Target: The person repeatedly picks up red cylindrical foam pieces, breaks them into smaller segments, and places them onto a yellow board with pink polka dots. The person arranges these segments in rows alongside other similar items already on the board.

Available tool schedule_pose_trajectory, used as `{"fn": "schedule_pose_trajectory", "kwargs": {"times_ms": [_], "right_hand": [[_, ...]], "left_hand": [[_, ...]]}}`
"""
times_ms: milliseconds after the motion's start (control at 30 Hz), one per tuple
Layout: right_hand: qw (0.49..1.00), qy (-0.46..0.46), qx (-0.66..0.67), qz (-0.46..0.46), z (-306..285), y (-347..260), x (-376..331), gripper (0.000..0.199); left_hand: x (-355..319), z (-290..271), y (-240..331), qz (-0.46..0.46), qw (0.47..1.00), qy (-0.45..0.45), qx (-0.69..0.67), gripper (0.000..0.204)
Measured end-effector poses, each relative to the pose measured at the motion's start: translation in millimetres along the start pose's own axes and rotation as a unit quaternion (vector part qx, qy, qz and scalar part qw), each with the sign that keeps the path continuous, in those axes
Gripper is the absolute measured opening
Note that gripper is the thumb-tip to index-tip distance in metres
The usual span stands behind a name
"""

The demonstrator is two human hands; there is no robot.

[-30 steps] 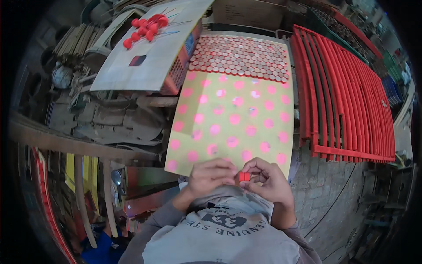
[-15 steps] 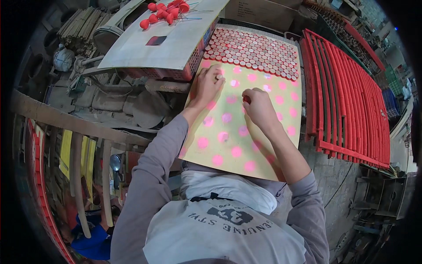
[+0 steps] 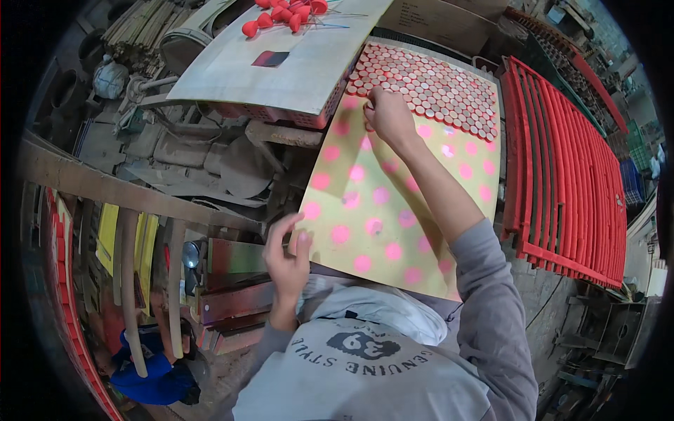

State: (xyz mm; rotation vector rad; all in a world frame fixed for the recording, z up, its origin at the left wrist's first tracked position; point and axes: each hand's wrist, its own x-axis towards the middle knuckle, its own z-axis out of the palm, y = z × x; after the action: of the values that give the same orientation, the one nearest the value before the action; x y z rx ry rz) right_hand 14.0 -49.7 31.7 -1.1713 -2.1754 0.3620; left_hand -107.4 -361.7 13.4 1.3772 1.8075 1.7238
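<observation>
A pale yellow board (image 3: 330, 245) with pink dots lies in front of me, tilted slightly in view. Many small round discs (image 3: 428, 81), pale on top with red sides, are packed in rows across its far end. My right hand (image 3: 390, 119) is over the board at the left part of the disc rows' near edge. Its fingers are pinched together, and what is between them is mostly hidden. Off the board's near left corner is my left hand (image 3: 286, 259), fingers curved and apart, with nothing visible in it.
Left of the board, a white panel (image 3: 239, 84) on a crate holds red knob-shaped pieces on wires (image 3: 288, 15) and a dark square. Red slatted racks (image 3: 562, 168) stand at right. A wooden rail (image 3: 126, 189) crosses the left; a person in blue (image 3: 151, 375) is beyond it.
My left hand has drawn back from the board's far left to its near left corner and opened. My right hand has moved up and left to the edge of the disc rows.
</observation>
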Motion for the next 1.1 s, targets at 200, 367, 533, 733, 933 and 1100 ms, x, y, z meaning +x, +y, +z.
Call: {"fn": "schedule_pose_trajectory", "kwargs": {"times_ms": [200, 367, 533, 733, 933, 1100], "right_hand": [[0.998, -0.062, -0.019, 0.025, 8.1, -16.9, 22.6, 0.011], [0.997, -0.013, 0.068, 0.032, -0.5, -1.2, 0.3, 0.011], [1.000, -0.002, 0.006, 0.011, 3.5, 13.5, -6.6, 0.016], [0.990, -0.056, 0.113, 0.064, 4.4, 17.6, 3.9, 0.024], [1.000, 0.005, 0.020, 0.004, 5.0, 2.8, 1.5, 0.024], [0.993, -0.021, 0.060, 0.102, 8.2, -18.9, 7.2, 0.025]], "left_hand": [[-47.1, -20.1, -24.2, 0.025, 0.998, 0.042, 0.032, 0.026], [-61.4, -12.7, -62.8, 0.014, 0.989, 0.146, -0.026, 0.045], [-84.4, 22.7, -105.3, -0.149, 0.970, 0.171, -0.087, 0.051], [-121.2, 56.2, -212.1, -0.009, 0.863, -0.229, 0.450, 0.051], [-92.4, 64.8, -221.3, -0.080, 0.889, -0.228, 0.389, 0.051], [-83.3, 63.0, -219.5, -0.102, 0.890, -0.232, 0.379, 0.050]]}}
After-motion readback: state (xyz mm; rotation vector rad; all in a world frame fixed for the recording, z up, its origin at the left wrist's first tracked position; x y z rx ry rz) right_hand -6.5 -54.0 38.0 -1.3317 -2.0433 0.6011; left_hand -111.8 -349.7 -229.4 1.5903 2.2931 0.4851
